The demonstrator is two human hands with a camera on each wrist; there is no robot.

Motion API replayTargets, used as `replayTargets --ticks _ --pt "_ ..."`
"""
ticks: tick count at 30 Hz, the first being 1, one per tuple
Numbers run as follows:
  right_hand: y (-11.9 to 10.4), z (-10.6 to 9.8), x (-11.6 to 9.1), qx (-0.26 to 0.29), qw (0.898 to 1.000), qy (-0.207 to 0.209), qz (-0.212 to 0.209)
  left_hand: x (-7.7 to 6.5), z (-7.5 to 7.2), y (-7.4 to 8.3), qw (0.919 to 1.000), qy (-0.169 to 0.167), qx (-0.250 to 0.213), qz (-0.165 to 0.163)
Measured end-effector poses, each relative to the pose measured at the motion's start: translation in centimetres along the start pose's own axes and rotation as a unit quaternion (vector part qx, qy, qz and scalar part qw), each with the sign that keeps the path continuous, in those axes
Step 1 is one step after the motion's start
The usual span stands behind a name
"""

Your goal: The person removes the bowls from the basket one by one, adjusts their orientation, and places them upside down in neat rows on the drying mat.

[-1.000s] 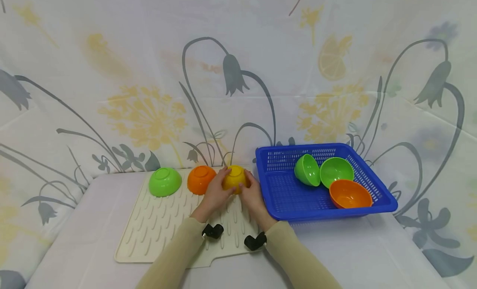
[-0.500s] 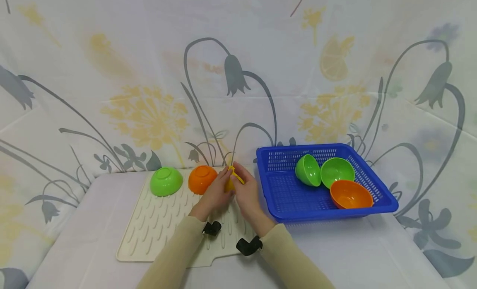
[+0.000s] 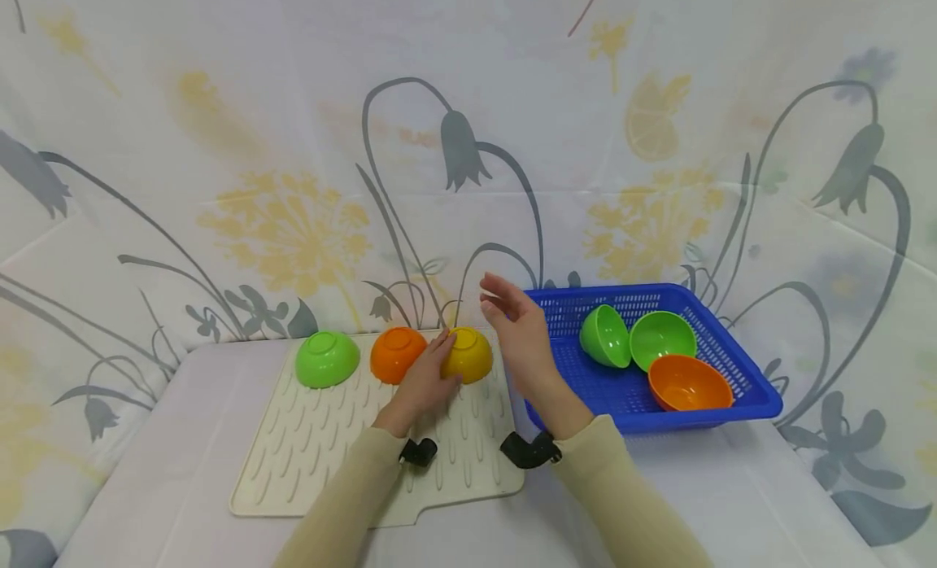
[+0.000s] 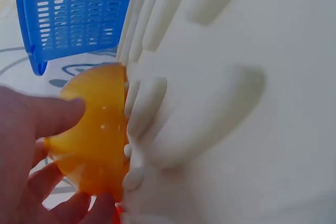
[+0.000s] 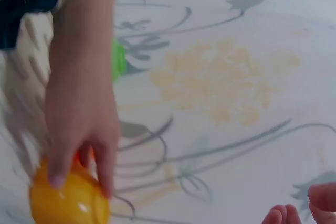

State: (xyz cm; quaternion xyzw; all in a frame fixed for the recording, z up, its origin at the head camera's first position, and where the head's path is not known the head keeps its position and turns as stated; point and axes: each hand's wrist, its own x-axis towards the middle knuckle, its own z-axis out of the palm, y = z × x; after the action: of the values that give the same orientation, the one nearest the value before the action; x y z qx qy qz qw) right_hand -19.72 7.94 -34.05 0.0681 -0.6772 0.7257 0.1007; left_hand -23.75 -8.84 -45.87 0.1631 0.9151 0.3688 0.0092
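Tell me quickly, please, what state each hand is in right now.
Left hand: holding the upturned yellow bowl, thumb and fingers around it.
Right hand: open, fingers loosely bent, holding nothing.

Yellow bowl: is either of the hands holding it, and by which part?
The left hand grips the upside-down yellow bowl by its left outer side; the right hand holds nothing.

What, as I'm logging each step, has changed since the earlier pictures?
The right hand let go of the yellow bowl and moved right. The bowl, briefly tilted, is upside down on the mat again. The left hand stays on it; other bowls and basket haven't moved.
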Motion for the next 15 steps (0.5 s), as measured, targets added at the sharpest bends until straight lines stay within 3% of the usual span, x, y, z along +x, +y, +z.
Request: replayTargets --ticks 8,15 --pt "-2.2 -5.7 2.9 -0.036 0.999 0.010 0.003 0.2 0.4 0.2 0.9983 0.053 -0.019 -0.012" --pt "-1.8 -11.7 4.8 -0.133 0.990 -0.025 0.051 0.4 0.9 0.1 0.9965 0.075 -0.029 -0.026"
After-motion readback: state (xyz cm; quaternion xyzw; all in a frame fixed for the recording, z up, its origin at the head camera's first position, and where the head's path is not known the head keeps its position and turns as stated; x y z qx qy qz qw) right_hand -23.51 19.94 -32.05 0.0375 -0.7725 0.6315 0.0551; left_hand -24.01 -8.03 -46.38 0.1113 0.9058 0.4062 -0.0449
